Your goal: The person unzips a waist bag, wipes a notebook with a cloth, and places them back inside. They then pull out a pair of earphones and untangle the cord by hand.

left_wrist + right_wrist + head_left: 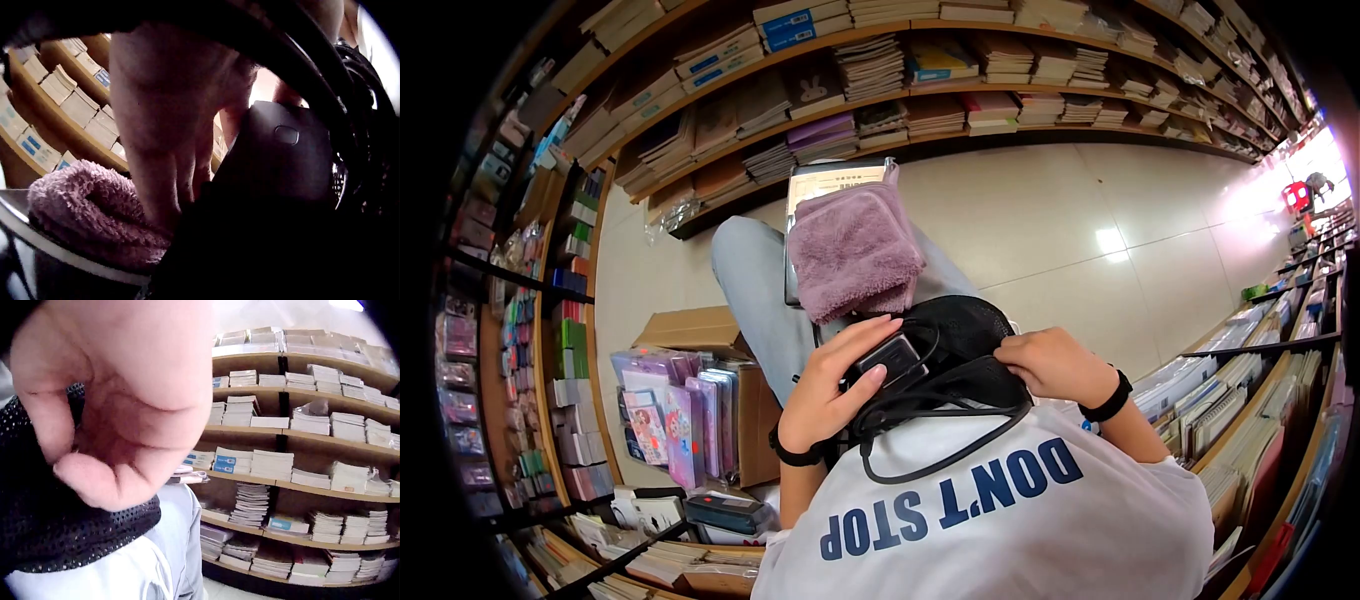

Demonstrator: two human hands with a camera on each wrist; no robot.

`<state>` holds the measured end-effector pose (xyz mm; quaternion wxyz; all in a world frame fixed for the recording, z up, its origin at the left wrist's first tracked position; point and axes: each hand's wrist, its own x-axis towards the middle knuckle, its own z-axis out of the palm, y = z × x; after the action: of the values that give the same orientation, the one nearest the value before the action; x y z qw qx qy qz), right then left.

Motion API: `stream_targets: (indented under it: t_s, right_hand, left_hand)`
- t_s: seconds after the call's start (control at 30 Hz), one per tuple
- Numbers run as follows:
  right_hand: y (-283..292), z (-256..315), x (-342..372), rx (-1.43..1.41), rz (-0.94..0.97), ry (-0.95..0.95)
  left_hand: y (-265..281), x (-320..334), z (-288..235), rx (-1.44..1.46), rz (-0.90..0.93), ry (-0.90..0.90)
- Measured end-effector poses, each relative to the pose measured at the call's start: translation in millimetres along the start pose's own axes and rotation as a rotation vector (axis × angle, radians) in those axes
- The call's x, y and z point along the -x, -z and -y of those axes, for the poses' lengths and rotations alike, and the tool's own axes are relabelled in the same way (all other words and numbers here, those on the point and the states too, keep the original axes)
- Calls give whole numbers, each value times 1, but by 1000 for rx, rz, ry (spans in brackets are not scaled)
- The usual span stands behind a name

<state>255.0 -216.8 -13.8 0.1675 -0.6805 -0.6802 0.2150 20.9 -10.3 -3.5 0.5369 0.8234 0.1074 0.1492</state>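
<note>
My left hand (pixel 835 385) holds a small black box-like device (pixel 890 362) between thumb and fingers over my lap; a rounded button mark shows on the device (pixel 284 134) in the left wrist view. Black cable (pixel 935 473) loops below it, across the shirt. With thumb and curled fingers, my right hand (pixel 1045 365) pinches the edge of a black mesh pouch (pixel 69 531), which spreads between both hands. A folded purple towel (pixel 850 250) lies just beyond the left fingers, on a flat dark-edged case (pixel 792 270) across the legs.
Shelves of stacked books (pixel 870 68) curve around the far side. At left stands an open cardboard box (pixel 757 420) with colourful packaged notebooks (pixel 685 425). More book racks (pixel 1250 420) flank the right side, close to the elbow. Pale tile floor (pixel 1060 220) lies beyond the knees.
</note>
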Motion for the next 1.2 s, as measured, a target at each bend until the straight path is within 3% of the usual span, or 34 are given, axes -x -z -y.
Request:
stream_targets:
  t_s: [0.13,0.53,0.67,0.7,0.83,1.03,1.2]
  right_hand:
    - [1,-7,-1,61,-68,103]
    - [19,3,-38,457,-579,492]
    - [26,9,-61,508,-596,635]
    - [27,9,-64,507,-597,659]
    - [32,9,-66,570,-602,727]
    - [29,10,-65,552,-683,698]
    - [29,5,-64,317,-485,552]
  left_hand:
    - [0,0,-1,42,1,-11]
    - [4,-1,-5,34,99,-57]
    - [3,1,-3,31,70,-43]
    - [4,1,-9,58,83,29]
    - [3,2,-1,2,101,-54]
    - [6,-1,0,54,153,-48]
    - [9,-9,0,74,216,-49]
